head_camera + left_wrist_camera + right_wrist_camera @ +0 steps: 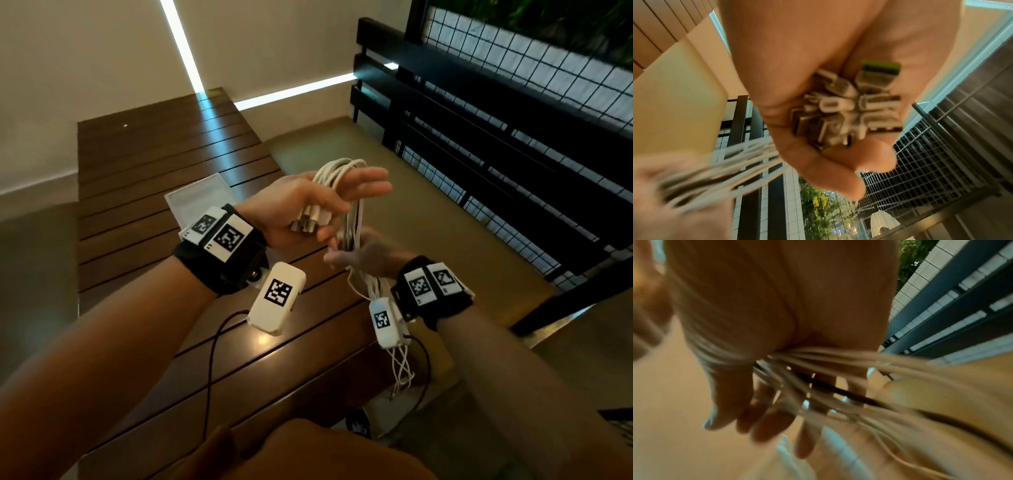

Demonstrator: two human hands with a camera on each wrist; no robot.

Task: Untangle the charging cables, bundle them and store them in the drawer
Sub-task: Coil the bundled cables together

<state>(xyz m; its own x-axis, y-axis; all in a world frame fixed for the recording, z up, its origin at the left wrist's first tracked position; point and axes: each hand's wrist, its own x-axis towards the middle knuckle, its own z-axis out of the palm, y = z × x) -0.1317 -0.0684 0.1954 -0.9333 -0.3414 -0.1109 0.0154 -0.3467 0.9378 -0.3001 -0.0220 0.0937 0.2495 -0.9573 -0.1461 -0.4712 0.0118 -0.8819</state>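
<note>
Dark slatted wood is filling the lower frame — the table (144, 212) I'm standing over, its boards running away toward a pale wall. Nearest me, my right hand (364, 257) is hovering past the table's edge, its fingers (764, 423) loosely curled around the hanging strands of the white charging cables (352, 219), whose loose tails are dangling below my wrist. Just above it, my left hand (308, 209) is gripping the cluster of plugs (846, 110) in its palm, thumb pressing them in, while its outer fingers are stretching straight with the cable loops draped over them. Behind the left wrist a clear plastic box (197, 198) is sitting on the table — farther right, a black railing (496, 113) with wire mesh is closing off the floor
</note>
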